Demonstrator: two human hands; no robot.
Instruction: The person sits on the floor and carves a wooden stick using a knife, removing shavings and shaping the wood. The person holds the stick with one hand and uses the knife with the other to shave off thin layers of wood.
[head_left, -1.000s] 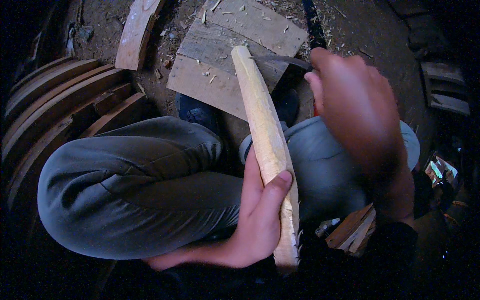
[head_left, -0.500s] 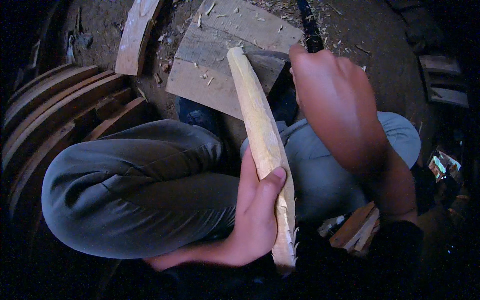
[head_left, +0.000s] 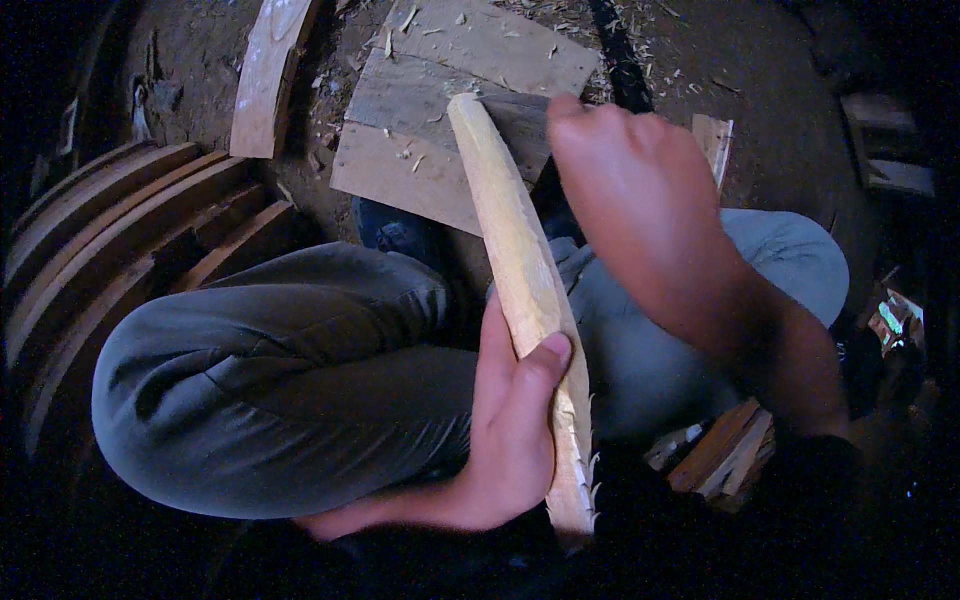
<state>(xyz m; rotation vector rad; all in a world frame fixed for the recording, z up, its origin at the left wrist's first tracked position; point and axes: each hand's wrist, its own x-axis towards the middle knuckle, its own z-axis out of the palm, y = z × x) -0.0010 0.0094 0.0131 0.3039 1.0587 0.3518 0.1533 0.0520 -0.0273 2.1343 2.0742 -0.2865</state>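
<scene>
A long, pale, tapered piece of wood (head_left: 510, 220) slants up from my lap, its narrow far end over the board. Curled shavings cling to its right edge near the bottom. My left hand (head_left: 510, 420) is closed around its lower half, thumb laid across the top face. At the far end, the dark blade of a knife (head_left: 518, 101) lies against or just beside the wood's right side; I cannot tell if it touches. My right hand (head_left: 635, 190) is in a fist at the blade's right end, hiding the handle.
Under the far end sits a flat plank board (head_left: 400, 160) strewn with chips. Curved wooden pieces (head_left: 110, 225) are stacked at left, with a plank (head_left: 265, 80) beyond. A dark bar (head_left: 620, 60) and an offcut (head_left: 713, 145) lie beyond my right hand; split wood (head_left: 725, 450) is lower right.
My right hand has shifted left, toward the wood's far end, with the knife. An offcut behind it has come into view. My left hand keeps its hold, nearly unmoved.
</scene>
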